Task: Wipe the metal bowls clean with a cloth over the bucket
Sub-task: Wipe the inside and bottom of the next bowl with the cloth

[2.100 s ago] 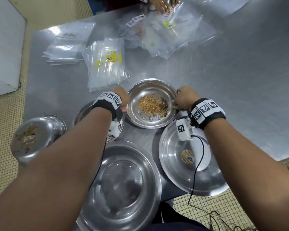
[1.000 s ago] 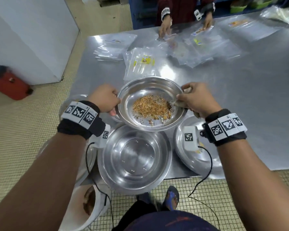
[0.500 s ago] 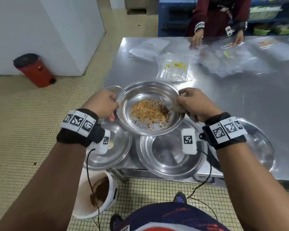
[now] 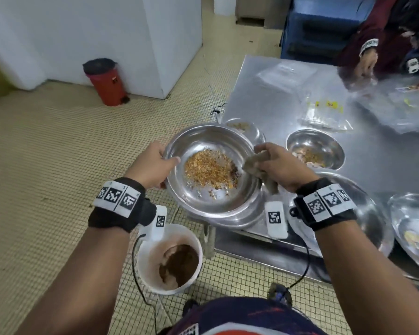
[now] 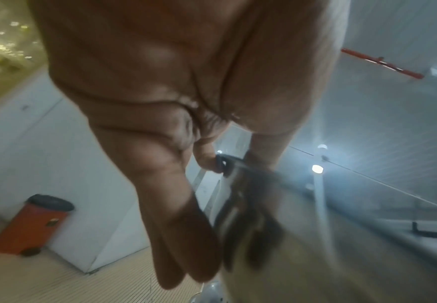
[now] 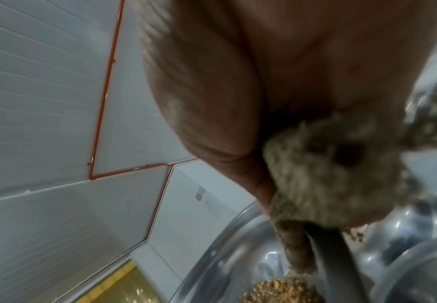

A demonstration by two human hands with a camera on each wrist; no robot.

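I hold a metal bowl [image 4: 211, 204] with orange-brown crumbs [image 4: 209, 169] in it, level, over the table's left corner. My left hand [image 4: 153, 166] grips its left rim, thumb over the edge; in the left wrist view the fingers [image 5: 183, 246] lie under the blurred bowl [image 5: 248, 225]. My right hand [image 4: 279, 165] grips the right rim together with a grey-brown cloth [image 4: 257, 162]; the right wrist view shows the cloth [image 6: 329, 174] bunched in the palm at the rim [image 6: 334, 246]. A white bucket [image 4: 143, 257] holding brown residue stands on the floor below and left of the bowl.
The steel table [image 4: 276, 100] carries another bowl with residue [image 4: 324, 143], a small one [image 4: 257, 131] behind, and larger bowls [image 4: 377, 213] at right. Clear plastic bags [image 4: 324, 112] lie farther back, where another person's hands [image 4: 368, 64] work. A red bin [image 4: 107, 85] stands by the white wall.
Both hands lifted the crumb-filled bowl off the table and carried it left toward the table corner and the bucket; the view swung left, bringing the bucket and floor in.
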